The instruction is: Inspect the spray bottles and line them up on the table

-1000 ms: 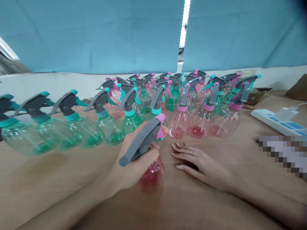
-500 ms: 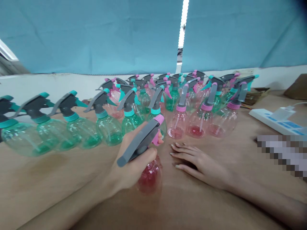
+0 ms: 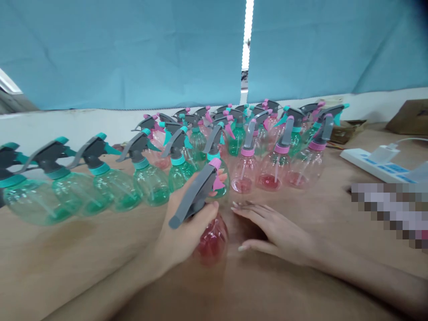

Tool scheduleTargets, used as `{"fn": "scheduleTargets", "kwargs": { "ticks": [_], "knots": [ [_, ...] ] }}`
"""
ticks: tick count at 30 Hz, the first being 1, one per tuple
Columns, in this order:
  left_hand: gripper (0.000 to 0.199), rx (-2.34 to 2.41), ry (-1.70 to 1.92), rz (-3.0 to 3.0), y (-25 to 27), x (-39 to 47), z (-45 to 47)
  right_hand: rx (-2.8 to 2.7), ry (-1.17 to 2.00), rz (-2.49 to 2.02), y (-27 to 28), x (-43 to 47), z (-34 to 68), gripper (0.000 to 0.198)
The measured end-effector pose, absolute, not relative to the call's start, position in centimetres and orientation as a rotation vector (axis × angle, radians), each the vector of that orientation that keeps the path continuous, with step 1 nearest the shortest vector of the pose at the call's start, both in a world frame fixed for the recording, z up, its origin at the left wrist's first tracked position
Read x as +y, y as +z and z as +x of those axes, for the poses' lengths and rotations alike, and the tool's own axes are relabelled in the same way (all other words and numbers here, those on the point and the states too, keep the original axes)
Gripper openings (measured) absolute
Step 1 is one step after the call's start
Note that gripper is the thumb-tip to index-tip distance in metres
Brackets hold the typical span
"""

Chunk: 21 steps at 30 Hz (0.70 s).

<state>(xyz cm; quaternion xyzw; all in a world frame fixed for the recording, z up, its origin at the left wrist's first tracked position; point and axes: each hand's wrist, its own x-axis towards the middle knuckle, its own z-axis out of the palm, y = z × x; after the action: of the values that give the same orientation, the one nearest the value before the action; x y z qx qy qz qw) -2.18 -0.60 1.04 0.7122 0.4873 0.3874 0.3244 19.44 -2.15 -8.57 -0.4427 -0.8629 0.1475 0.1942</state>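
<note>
My left hand (image 3: 182, 232) is wrapped round the neck of a pink spray bottle (image 3: 214, 238), just below its grey trigger head with a pink nozzle. The bottle is at the near middle of the table and leans slightly; the fingers hide its collar. To its right, my right hand (image 3: 274, 229) is low over the tabletop, fingers stretched out and thumb apart, holding nothing. Just beyond the right hand stand three pink spray bottles, the nearest being a pink-collared one (image 3: 245, 176). Green spray bottles, among them one (image 3: 152, 183) beyond my left hand, form a row to the left.
More green and pink spray bottles crowd behind the front row. On the right lie a white power strip (image 3: 374, 165) with a plug in it and a blurred-out item (image 3: 388, 209). A brown box (image 3: 409, 118) sits at the back right, before a blue curtain (image 3: 150, 53).
The view has shifted a little. My right thumb has spread farther from the fingers, and the held bottle is slightly more upright. My left hand keeps its grip.
</note>
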Motion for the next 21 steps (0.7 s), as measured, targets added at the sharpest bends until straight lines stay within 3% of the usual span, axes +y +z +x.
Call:
{"fn": "scheduleTargets", "kwargs": {
  "ticks": [11, 16, 21],
  "knots": [
    [0.041, 1.146, 1.054, 1.860, 0.4, -1.5, -0.9, -2.236, 0.725, -1.210, -5.1, -4.4, 17.3, 0.081],
    [0.022, 1.069, 1.156, 1.879, -0.4, -2.1, 0.9, -2.112, 0.791, -1.184, -4.2, -5.3, 17.2, 0.070],
    [0.031, 0.947, 1.143, 1.894, -0.6, -3.0, 3.6, -1.965, 0.823, -1.205, -3.6, -6.5, 17.8, 0.063]
  ]
}}
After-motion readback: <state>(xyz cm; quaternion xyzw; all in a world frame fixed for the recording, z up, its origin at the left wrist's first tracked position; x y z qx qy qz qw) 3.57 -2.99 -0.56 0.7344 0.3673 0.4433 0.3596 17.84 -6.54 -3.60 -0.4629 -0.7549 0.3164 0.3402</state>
